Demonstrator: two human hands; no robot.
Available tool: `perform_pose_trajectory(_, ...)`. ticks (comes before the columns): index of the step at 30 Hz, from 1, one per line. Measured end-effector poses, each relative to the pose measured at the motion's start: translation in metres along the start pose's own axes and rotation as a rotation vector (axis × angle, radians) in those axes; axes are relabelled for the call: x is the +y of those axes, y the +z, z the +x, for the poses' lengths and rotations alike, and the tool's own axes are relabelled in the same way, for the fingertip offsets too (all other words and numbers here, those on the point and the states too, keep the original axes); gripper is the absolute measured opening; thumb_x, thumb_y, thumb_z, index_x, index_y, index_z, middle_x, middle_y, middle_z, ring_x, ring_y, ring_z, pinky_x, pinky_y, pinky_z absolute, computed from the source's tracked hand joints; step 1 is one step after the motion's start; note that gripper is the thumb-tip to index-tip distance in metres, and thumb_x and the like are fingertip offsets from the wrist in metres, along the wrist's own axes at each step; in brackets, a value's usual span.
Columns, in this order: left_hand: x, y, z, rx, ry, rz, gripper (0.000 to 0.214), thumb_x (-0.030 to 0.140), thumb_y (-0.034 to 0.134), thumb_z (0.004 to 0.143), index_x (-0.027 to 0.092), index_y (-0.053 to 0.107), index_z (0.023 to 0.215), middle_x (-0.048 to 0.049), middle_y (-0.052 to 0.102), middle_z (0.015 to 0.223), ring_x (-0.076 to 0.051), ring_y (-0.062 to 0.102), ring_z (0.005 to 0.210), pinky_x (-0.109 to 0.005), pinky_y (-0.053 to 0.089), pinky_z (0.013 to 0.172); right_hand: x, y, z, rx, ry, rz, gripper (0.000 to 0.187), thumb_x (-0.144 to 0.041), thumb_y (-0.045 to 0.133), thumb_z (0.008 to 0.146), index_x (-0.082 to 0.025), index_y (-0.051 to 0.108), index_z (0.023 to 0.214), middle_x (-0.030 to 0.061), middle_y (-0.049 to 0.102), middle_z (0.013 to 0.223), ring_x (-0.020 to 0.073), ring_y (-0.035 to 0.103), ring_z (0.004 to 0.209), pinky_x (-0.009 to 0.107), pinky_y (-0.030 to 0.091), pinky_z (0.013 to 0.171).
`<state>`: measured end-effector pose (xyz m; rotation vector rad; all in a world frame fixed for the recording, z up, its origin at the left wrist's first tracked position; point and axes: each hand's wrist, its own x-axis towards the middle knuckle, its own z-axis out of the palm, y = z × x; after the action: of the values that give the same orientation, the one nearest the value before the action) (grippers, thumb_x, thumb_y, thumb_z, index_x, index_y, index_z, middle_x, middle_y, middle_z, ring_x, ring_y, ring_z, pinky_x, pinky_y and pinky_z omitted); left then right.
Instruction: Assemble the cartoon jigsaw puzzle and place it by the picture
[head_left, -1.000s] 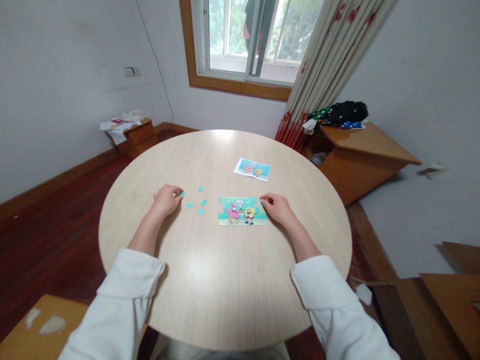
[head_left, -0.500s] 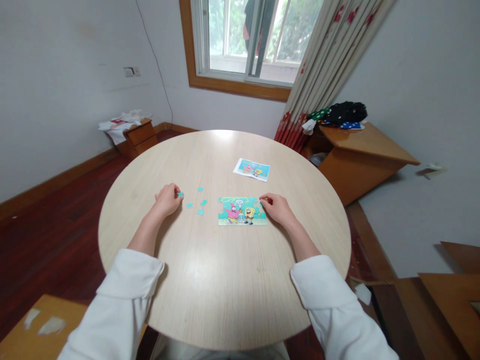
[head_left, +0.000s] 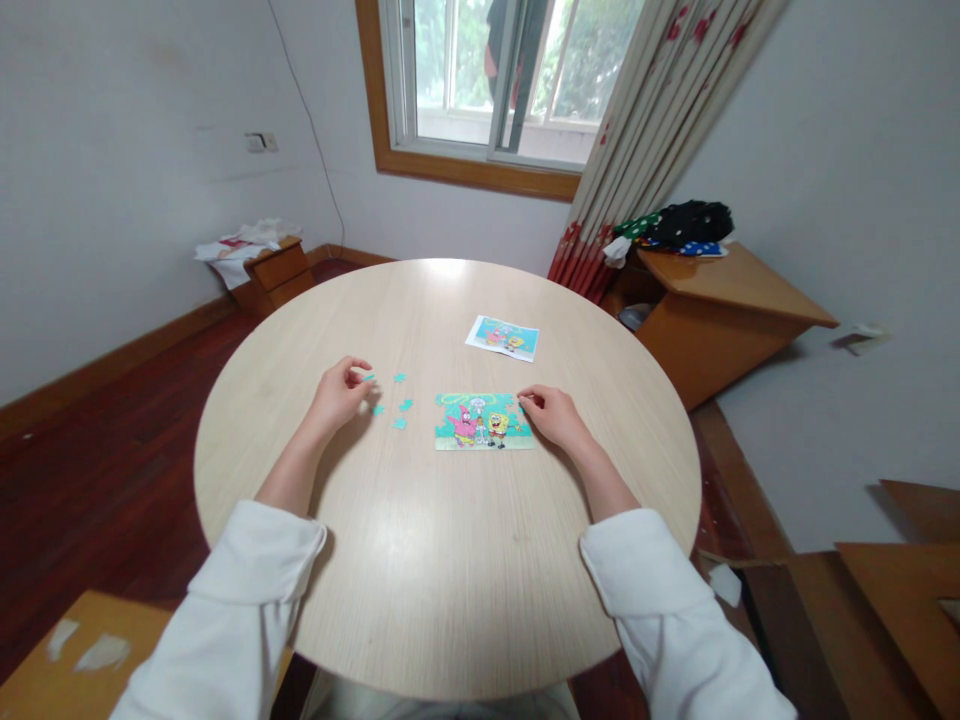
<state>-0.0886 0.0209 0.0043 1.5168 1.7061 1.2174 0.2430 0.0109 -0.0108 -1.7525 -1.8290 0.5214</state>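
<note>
My left hand [head_left: 343,391] pinches a small turquoise puzzle piece [head_left: 368,378] between thumb and fingertips, just above the table. Several loose turquoise puzzle pieces [head_left: 400,424] lie to the right of that hand. A partly assembled jigsaw puzzle [head_left: 480,428] with pink and yellow cartoon figures lies flat, with gaps along its left and upper right edges. My right hand [head_left: 551,412] is closed at the puzzle's upper right corner, its fingertips together at the edge. Whatever those fingertips hold, if anything, is hidden.
A printed reference picture [head_left: 504,339] lies beyond the puzzle on the round wooden table [head_left: 442,560]. A wooden cabinet [head_left: 720,300] bearing clothes stands at the right, a small drawer unit [head_left: 281,272] at the far left. A wooden stool [head_left: 82,650] is at lower left.
My left hand has raised the puzzle piece slightly off the table, tilting it nearly edge-on. My right hand has stayed at the puzzle's upper right corner.
</note>
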Motion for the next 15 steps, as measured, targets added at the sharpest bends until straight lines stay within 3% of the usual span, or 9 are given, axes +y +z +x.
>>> perform_pose_trajectory(8,0.02,0.013,-0.015,-0.13,-0.127,-0.381,0.022,0.026,0.073,0.059,0.014,0.065,0.075,-0.002,0.065,0.059,-0.015,0.062,0.056,-0.024,0.046,0.055,-0.002,-0.001,-0.001,-0.008,0.009,0.002,0.018,-0.019,0.055,0.082,-0.016,0.072,0.084,0.0044,0.071,0.077,0.0149,0.061,0.071,0.025,0.043,0.068)
perform_pose_trajectory(15,0.017,0.015,-0.018,-0.165,-0.141,-0.447,0.032,0.03,0.079,0.056,0.014,0.062,0.077,-0.0057,0.069,0.063,-0.019,0.067,0.062,-0.029,0.051,0.06,-0.001,0.0,0.0,0.004,0.007,0.014,0.017,-0.019,0.055,0.081,-0.016,0.072,0.085,0.0048,0.071,0.079,0.0148,0.061,0.072,0.025,0.044,0.07)
